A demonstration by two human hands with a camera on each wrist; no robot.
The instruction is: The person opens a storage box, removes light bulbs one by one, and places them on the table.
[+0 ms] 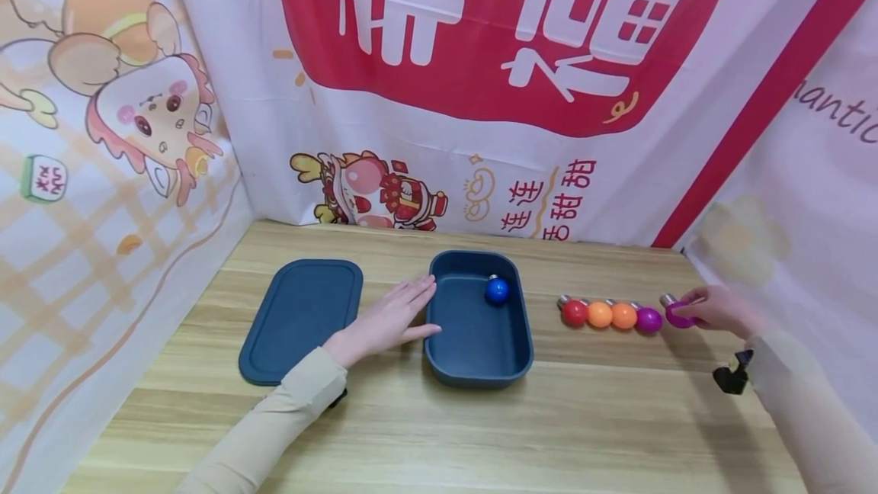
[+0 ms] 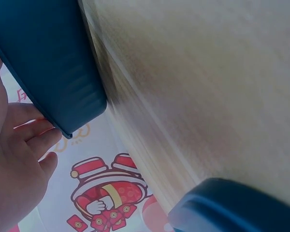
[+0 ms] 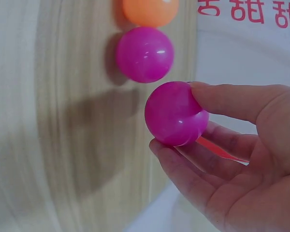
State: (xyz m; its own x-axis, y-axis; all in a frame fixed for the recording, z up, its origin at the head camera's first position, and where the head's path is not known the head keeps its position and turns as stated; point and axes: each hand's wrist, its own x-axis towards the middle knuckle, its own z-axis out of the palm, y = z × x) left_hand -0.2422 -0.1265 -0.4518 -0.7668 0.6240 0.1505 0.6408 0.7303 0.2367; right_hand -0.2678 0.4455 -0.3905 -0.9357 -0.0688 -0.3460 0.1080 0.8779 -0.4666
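My right hand (image 1: 723, 312) pinches a purple light bulb (image 3: 174, 114) between thumb and fingers, just right of a row of bulbs. From left to right that row holds a red bulb (image 1: 575, 313), two orange bulbs, the nearer-right one an orange bulb (image 1: 624, 316), and another purple bulb (image 1: 648, 320). Silvery bases show behind them in the head view. A dark blue box (image 1: 473, 382) stands mid-table with a blue bulb (image 1: 497, 290) lying inside at the back right. Fairly straight fingers of my left hand (image 1: 392, 319) touch the box's left rim.
Left of the box, a dark blue lid (image 1: 302, 319) lies flat on the wooden table (image 1: 446, 433). Printed cloth (image 1: 473, 105) hangs along the back edge, and more cloth closes in both sides. Some of it stands close to my right hand.
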